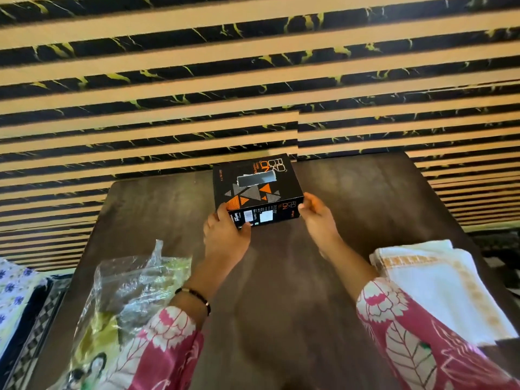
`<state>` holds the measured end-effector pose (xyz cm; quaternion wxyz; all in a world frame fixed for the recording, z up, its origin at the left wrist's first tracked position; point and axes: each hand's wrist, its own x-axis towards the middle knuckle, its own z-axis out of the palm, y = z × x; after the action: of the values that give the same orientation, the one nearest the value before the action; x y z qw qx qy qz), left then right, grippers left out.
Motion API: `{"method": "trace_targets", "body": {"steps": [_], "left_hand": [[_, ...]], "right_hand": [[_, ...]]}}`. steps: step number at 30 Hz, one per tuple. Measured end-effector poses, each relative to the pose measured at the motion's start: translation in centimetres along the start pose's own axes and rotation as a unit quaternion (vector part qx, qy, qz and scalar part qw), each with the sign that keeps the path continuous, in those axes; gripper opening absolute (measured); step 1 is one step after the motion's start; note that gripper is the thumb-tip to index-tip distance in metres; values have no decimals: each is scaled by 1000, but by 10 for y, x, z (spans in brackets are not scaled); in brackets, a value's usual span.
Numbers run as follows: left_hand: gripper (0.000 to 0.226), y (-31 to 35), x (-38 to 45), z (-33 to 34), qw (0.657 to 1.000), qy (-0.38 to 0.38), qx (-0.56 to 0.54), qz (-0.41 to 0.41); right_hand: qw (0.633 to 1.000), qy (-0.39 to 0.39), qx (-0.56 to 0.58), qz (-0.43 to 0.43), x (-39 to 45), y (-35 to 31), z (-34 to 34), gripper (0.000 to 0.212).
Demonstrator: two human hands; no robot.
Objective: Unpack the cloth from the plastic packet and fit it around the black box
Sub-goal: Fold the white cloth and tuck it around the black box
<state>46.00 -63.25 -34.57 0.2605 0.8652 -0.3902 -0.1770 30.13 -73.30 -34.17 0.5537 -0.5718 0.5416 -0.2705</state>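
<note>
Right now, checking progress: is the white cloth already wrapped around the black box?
No, the white cloth lies folded on the table's right side, apart from the black box.

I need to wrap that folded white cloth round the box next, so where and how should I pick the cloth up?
Probably by the near folded edge of the white cloth, coming from the right hand side. It lies flat by the table's right edge, apart from the black box, so a pinch there, thumb on top and fingers beneath, should lift the layers together.
</note>
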Motion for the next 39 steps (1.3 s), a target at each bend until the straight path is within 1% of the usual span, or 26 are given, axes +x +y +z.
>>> {"method": "trace_targets", "body": {"steps": [3,5,8,10,11,13,14,17,18,20,22,23,25,27,28,29,30,32,33,34,36,38,39], "left_hand": [[62,-10,-35,7,999,6,8,40],[66,-16,-52,9,998,3,22,57],[75,-11,-58,5,997,19,59,49],[79,0,-53,3,990,25,107,90],[78,8,-48,2,985,18,124,117],[76,27,-34,2,975,-24,161,148],[77,36,-27,3,971,-47,179,149],[79,50,-7,8,968,-110,198,104],[78,52,-4,8,969,-118,198,94],[77,52,-3,9,968,-111,200,99],[76,48,-7,8,966,-109,204,118],[75,43,-10,6,963,-119,206,129],[68,31,-21,-1,955,-155,192,163],[50,21,-36,-12,948,-192,152,204],[39,18,-45,-19,946,-197,133,219],[31,19,-54,-25,947,-190,117,230],[29,21,-60,-29,951,-164,108,238],[38,29,-69,-27,960,-87,110,243],[46,35,-73,-21,959,-66,120,248],[55,41,-78,-13,954,-63,134,262],[66,48,-92,9,933,-96,177,298],[66,46,-104,32,915,-116,226,314],[65,43,-109,39,916,-108,237,304]], "right_hand": [[999,-45,20,5,-32,24,-14,28],[997,-66,25,17,-51,39,-19,25],[1000,-22,13,17,-50,46,-25,22],[1000,-4,-8,15,-43,39,-29,21],[1000,-7,-17,12,-39,33,-31,19],[999,-22,-30,12,-33,23,-32,17],[999,-26,-35,9,-32,18,-33,18],[998,-46,-39,12,-37,13,-34,23],[998,-54,-39,18,-40,15,-34,23],[997,-61,-38,23,-46,22,-40,23],[998,-45,-35,26,-49,31,-50,22],[999,-31,-27,29,-50,36,-56,20],[999,7,-5,36,-51,43,-66,15],[998,49,15,41,-51,48,-73,10],[997,64,29,43,-50,50,-75,11],[995,75,43,48,-50,52,-76,12],[994,82,55,49,-49,53,-76,14],[993,86,71,48,-52,56,-73,15],[992,85,80,46,-54,56,-69,14],[992,81,89,45,-56,57,-65,14],[991,70,103,43,-62,58,-56,11],[991,66,115,36,-71,60,-53,9],[991,65,113,33,-77,61,-53,9]]}}
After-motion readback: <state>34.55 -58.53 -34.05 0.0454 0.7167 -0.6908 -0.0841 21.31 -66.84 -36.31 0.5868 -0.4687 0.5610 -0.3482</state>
